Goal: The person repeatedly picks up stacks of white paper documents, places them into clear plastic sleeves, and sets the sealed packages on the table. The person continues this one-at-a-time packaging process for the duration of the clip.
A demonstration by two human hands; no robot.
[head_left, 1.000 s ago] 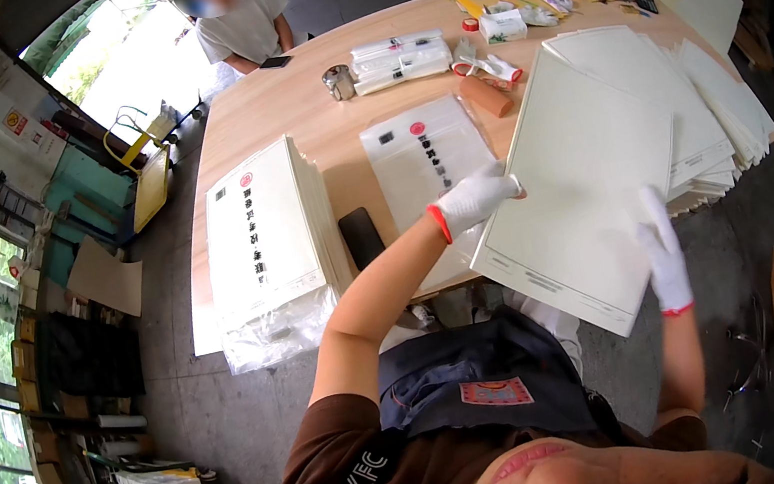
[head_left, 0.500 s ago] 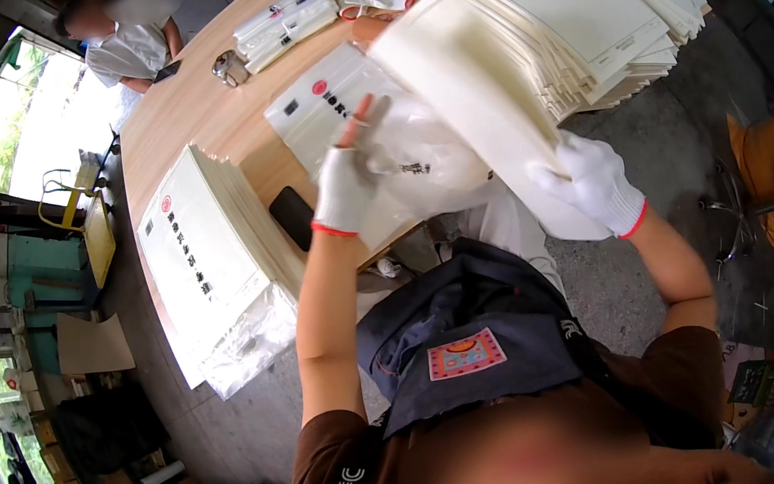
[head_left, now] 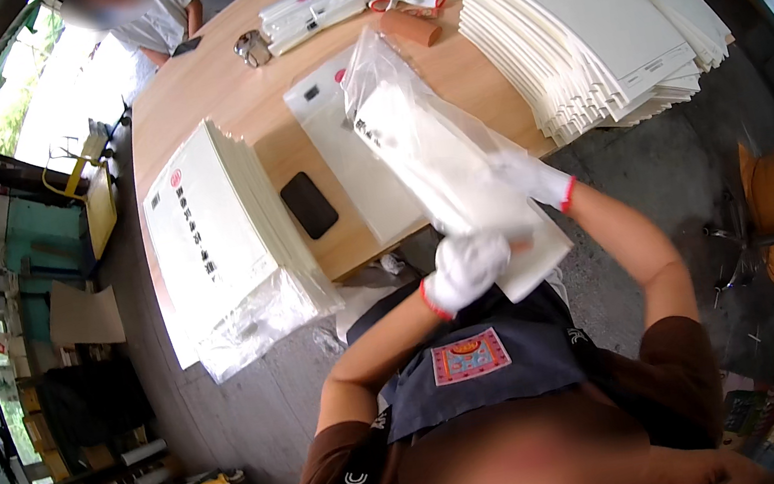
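White board in clear bag [head_left: 438, 148]: long axis upper-left to lower-right; left hand [head_left: 464, 268] closed on lower end, right hand [head_left: 529, 179] apparently gripping its edge.

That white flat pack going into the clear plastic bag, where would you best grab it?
Probably by its near short end, coming from the person's side. The flat pack tilts up and away, its far end already covered by the clear bag, so only the near end is bare. The left hand and right hand both grip there, one on each long edge.
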